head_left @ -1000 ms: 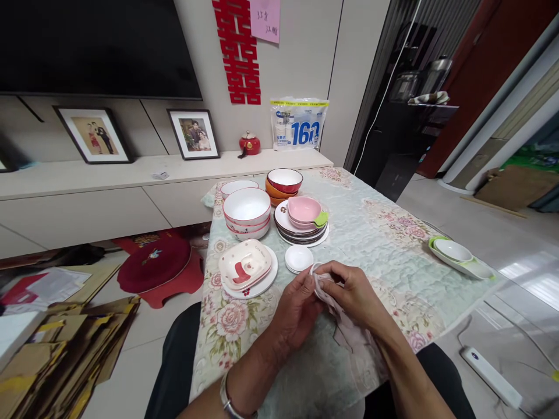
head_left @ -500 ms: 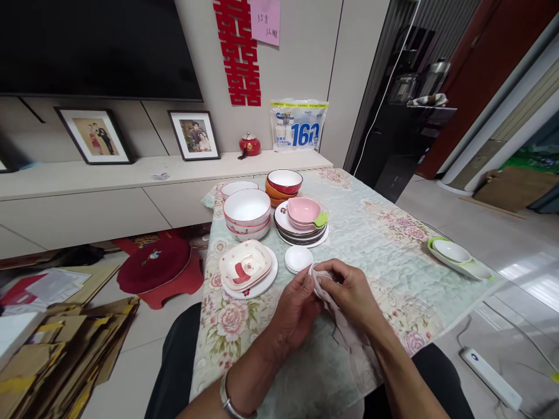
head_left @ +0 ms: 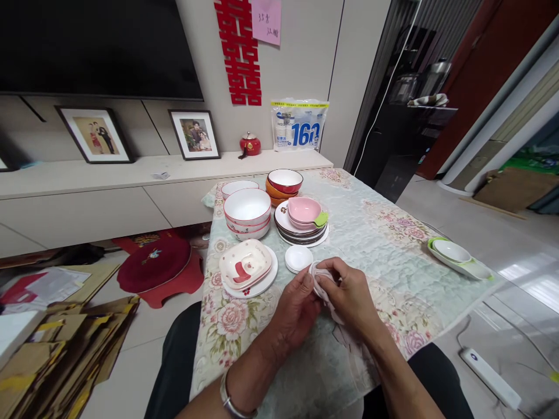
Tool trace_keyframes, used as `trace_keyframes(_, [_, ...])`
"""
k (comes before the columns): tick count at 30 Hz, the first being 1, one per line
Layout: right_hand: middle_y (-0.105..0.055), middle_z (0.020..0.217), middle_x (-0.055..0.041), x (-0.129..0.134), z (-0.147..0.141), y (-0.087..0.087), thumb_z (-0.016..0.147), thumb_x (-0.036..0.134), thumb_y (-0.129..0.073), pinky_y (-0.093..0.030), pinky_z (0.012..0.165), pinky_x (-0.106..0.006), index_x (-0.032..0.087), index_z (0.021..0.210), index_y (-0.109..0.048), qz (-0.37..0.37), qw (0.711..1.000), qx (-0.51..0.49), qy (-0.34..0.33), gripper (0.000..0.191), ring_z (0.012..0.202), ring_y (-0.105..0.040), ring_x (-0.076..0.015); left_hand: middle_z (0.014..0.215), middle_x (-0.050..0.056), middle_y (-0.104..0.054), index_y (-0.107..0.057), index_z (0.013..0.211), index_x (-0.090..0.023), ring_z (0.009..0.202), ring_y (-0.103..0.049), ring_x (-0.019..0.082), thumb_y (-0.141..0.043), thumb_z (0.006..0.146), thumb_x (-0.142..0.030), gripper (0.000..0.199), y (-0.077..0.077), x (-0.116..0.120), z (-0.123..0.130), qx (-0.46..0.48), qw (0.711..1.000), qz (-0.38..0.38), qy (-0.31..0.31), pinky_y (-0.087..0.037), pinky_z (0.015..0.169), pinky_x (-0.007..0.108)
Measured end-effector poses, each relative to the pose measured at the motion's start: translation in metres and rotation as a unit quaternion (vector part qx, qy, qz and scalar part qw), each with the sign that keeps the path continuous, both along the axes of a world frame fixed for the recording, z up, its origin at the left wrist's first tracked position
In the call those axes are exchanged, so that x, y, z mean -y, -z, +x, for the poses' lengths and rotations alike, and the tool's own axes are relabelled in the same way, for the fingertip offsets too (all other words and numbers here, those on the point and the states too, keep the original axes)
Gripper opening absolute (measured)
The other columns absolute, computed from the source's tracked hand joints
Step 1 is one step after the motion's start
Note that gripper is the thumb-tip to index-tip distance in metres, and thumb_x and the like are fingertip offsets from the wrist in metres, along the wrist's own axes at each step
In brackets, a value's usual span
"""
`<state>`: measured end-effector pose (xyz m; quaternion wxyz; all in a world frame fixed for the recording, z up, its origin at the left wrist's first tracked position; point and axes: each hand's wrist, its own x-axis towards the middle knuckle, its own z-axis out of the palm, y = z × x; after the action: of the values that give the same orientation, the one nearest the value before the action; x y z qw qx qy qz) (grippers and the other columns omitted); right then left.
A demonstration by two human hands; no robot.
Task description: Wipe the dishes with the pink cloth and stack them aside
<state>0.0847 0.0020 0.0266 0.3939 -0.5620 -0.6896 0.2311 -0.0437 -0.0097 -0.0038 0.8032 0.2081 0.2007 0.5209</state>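
Note:
Near the front of the table, my left hand (head_left: 297, 308) is closed on the rim of a small white dish (head_left: 312, 269), mostly covered by cloth and fingers. My right hand (head_left: 349, 291) pinches a pale pink cloth (head_left: 345, 337) against the dish; the cloth hangs down below my wrist. Just beyond my fingers lie small white dishes (head_left: 299, 257). To the left, cream rectangular dishes (head_left: 245, 265) rest on a white plate (head_left: 271, 273). Behind are stacked white bowls (head_left: 247, 206), red and orange bowls (head_left: 285, 180), and pink bowls (head_left: 303, 210) on dark-rimmed plates (head_left: 301, 237).
A floral cloth covers the table (head_left: 375, 233). Green-and-white dishes (head_left: 454, 253) sit at its right edge. A red stool (head_left: 157, 267) and folded cardboard (head_left: 65, 349) are on the left floor. A power strip (head_left: 491, 378) lies at the lower right.
My right fingers have shifted slightly on the cloth over the dish, and the hanging part of the cloth has moved a little. The stacks of dishes stay in place.

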Motion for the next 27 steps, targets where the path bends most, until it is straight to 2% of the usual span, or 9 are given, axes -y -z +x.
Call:
trace_keyframes(4, [-0.072,0.100,-0.0029,0.000,0.010,-0.012,0.089,0.022,-0.057,-0.048,0.081,-0.029,0.023,0.101,-0.070,-0.020,0.988,-0.030,-0.148,0.017,0.090,-0.066,-0.0184,0.100,0.009,-0.070,-0.065,0.112,-0.014,0.087,-0.066,0.021,-0.069,0.085,-0.036,0.035,0.001,-0.001,-0.003,0.003,1.000,0.021,-0.007,-0.050,0.076,0.033])
trace_keyframes(7, [-0.070,0.100,-0.0029,0.000,0.020,-0.018,0.087,0.023,-0.064,-0.047,0.084,-0.031,0.024,0.102,-0.069,-0.021,0.980,0.007,-0.198,0.016,0.096,-0.063,-0.0197,0.103,0.010,-0.070,-0.065,0.112,-0.014,0.094,-0.065,0.023,-0.069,0.085,-0.034,0.033,0.000,-0.002,-0.003,0.005,1.000,0.021,-0.015,-0.049,0.082,0.034])
trace_keyframes(10, [-0.068,0.101,-0.0029,0.001,0.023,-0.020,0.079,0.019,-0.072,-0.046,0.085,-0.033,0.024,0.105,-0.067,-0.028,0.977,0.055,-0.206,0.028,0.099,-0.061,-0.0216,0.107,0.010,-0.069,-0.065,0.111,-0.014,0.099,-0.064,0.024,-0.070,0.084,-0.035,0.035,-0.001,-0.002,-0.002,0.007,0.999,0.028,-0.024,-0.048,0.085,0.034])
trace_keyframes(15, [-0.066,0.111,-0.0044,0.006,0.014,-0.019,0.081,0.012,-0.067,-0.044,0.091,-0.037,0.027,0.116,-0.063,0.001,0.974,0.095,-0.204,0.038,0.106,-0.058,-0.0232,0.106,0.010,-0.070,-0.066,0.106,-0.013,0.098,-0.064,0.024,-0.068,0.085,-0.040,0.033,-0.002,-0.002,-0.002,0.001,1.000,0.011,-0.027,-0.047,0.084,0.033])
trace_keyframes(21, [-0.066,0.097,-0.0013,0.003,0.022,-0.020,0.083,0.015,-0.066,-0.045,0.086,-0.036,0.026,0.100,-0.066,0.010,0.964,0.146,-0.221,0.020,0.094,-0.059,-0.0211,0.093,0.010,-0.071,-0.067,0.098,-0.011,0.091,-0.065,0.025,-0.070,0.083,-0.045,0.037,-0.001,-0.002,-0.002,-0.010,0.999,-0.022,-0.025,-0.048,0.080,0.035])
trace_keyframes(25, [-0.065,0.101,-0.0019,0.000,0.036,-0.021,0.088,0.019,-0.065,-0.047,0.086,-0.034,0.029,0.103,-0.070,0.003,0.959,0.109,-0.260,0.019,0.099,-0.058,-0.0197,0.091,0.009,-0.071,-0.068,0.098,-0.011,0.084,-0.065,0.022,-0.071,0.082,-0.043,0.035,-0.002,-0.001,-0.002,-0.013,1.000,-0.022,-0.017,-0.050,0.078,0.035])
trace_keyframes(27, [-0.064,0.102,-0.0025,-0.001,0.039,-0.018,0.091,0.020,-0.062,-0.047,0.087,-0.033,0.030,0.103,-0.073,-0.001,0.964,0.091,-0.250,0.019,0.101,-0.057,-0.0196,0.096,0.009,-0.071,-0.068,0.102,-0.011,0.085,-0.065,0.020,-0.073,0.081,-0.039,0.035,-0.002,-0.001,-0.003,-0.012,1.000,-0.016,-0.021,-0.051,0.079,0.034])
